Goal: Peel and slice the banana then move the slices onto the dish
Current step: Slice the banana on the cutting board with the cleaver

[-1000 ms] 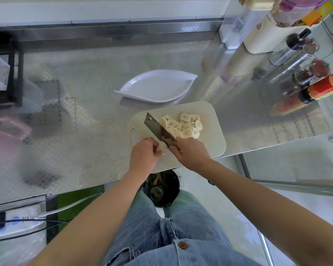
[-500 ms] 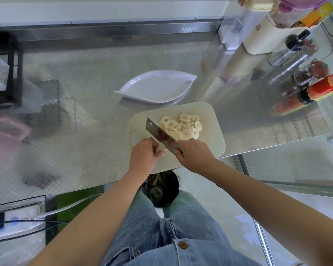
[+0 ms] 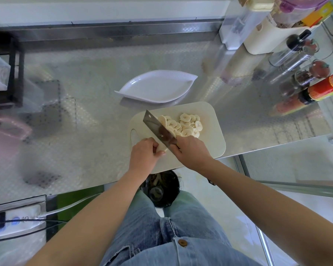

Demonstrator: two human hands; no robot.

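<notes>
A short peeled banana stub (image 3: pixel 160 148) lies on the board's near side; pale round slices (image 3: pixel 183 125) are heaped beyond it. The white leaf-shaped dish (image 3: pixel 154 87) sits empty behind.

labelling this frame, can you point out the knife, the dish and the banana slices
knife (image 3: pixel 153 125): head view, on the flat of the blade.
dish (image 3: pixel 154 87): head view, on its bare white inside.
banana slices (image 3: pixel 185 124): head view, on a slice near the middle of the pile.

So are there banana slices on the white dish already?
No, the white dish is bare; the banana slices all lie on the cutting board.
</notes>
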